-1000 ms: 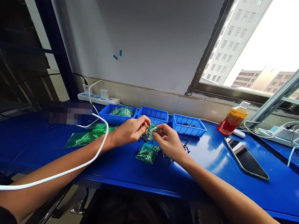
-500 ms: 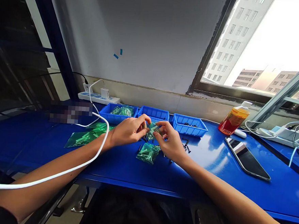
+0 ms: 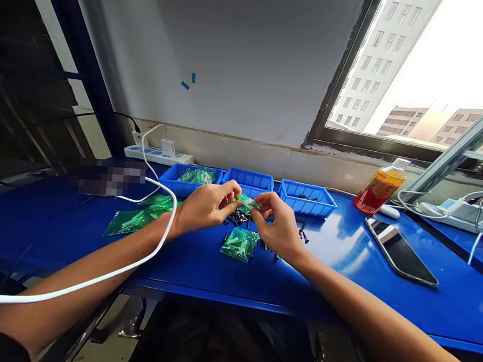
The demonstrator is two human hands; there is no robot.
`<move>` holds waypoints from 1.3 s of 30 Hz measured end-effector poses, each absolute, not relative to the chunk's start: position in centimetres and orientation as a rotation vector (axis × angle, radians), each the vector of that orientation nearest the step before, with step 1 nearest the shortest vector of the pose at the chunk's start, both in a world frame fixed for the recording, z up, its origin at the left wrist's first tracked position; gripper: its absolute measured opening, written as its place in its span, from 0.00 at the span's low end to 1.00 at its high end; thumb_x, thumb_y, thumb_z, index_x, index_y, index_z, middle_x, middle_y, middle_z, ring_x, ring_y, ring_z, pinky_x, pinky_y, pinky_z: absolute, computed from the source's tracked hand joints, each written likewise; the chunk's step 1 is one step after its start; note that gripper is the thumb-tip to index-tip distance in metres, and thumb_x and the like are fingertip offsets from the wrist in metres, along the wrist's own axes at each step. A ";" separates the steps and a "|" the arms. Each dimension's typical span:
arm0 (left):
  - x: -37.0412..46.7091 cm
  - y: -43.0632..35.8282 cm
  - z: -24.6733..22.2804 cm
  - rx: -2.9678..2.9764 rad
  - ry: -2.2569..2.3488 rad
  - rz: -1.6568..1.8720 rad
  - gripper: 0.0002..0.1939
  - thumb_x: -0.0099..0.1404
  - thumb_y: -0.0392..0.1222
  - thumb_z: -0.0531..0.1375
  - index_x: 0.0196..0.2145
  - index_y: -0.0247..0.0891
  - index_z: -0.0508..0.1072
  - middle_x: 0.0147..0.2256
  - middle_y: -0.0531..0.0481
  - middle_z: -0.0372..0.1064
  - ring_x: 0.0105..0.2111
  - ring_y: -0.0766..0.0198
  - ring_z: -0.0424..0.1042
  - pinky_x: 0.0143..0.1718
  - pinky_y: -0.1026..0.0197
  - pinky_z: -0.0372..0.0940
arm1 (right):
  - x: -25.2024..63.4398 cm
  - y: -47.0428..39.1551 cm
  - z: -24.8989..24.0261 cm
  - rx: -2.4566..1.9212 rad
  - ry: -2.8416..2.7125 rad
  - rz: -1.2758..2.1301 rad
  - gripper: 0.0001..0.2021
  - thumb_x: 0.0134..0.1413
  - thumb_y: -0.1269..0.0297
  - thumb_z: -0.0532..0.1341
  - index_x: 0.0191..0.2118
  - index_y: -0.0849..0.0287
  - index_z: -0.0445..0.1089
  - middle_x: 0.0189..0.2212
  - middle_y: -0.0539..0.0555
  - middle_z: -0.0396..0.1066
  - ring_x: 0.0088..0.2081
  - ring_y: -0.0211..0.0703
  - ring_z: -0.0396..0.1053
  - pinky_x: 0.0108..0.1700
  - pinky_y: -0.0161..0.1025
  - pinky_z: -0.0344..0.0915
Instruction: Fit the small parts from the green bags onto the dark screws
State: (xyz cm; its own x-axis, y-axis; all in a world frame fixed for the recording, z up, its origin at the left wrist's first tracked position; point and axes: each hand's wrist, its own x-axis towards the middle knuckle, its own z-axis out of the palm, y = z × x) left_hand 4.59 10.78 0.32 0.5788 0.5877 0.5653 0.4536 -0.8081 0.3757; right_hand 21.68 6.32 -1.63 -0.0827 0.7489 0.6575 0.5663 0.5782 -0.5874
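Observation:
Between my two hands a small green plastic bag (image 3: 248,203) is held above the blue table (image 3: 201,280). My left hand (image 3: 209,205) pinches its left edge, and my right hand (image 3: 278,222) grips the right edge between thumb and fingers. Beneath the hands lie several dark screws (image 3: 239,219), partly hidden by the fingers. Closer to the table's front, a second green bag (image 3: 240,244) with pale pieces inside rests flat. More green bags (image 3: 139,218) lie beside my left forearm.
Three blue bins stand along the back: the left bin (image 3: 173,185) holds green bags, the middle bin (image 3: 247,179) is partly hidden, the right bin (image 3: 308,205) has small dark parts. A phone (image 3: 402,253), a bottle (image 3: 382,185) and a white cable (image 3: 154,249) are around.
The held bag has tipped from hanging upright to nearly flat, uncovering more of the screws beneath. Both hands keep their pinch and have shifted only slightly.

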 end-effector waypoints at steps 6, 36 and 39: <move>4.5 11.0 0.4 2.638 0.840 1.106 0.07 0.61 0.44 0.53 0.31 0.37 0.66 0.21 0.56 0.65 0.21 0.69 0.65 0.23 0.68 0.58 | 21.7 6.3 -1.5 -1.056 -1.734 0.193 0.05 0.47 0.70 0.56 0.33 0.57 0.60 0.26 0.49 0.67 0.26 0.35 0.64 0.28 0.33 0.62; 4.6 10.3 0.5 2.486 0.872 1.378 0.06 0.57 0.38 0.55 0.30 0.35 0.71 0.26 0.52 0.72 0.26 0.67 0.70 0.27 0.67 0.64 | 21.4 5.8 -0.5 -1.062 -1.433 1.088 0.15 0.54 0.50 0.51 0.33 0.58 0.61 0.20 0.46 0.65 0.25 0.35 0.65 0.28 0.35 0.61; 4.6 10.2 0.6 2.481 0.827 1.368 0.07 0.56 0.35 0.53 0.29 0.36 0.71 0.28 0.51 0.74 0.27 0.67 0.71 0.29 0.66 0.65 | 21.3 5.8 -0.4 -1.079 -1.268 1.159 0.11 0.52 0.54 0.54 0.34 0.58 0.60 0.19 0.44 0.64 0.23 0.34 0.65 0.27 0.34 0.61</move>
State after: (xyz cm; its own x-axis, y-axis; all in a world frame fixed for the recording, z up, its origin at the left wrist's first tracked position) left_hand 4.63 10.20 0.55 0.4185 0.5543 0.7194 0.3794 -0.8264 0.4161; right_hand 21.32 5.80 -0.38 -0.0342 0.9919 0.1221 -0.0329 0.1210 -0.9921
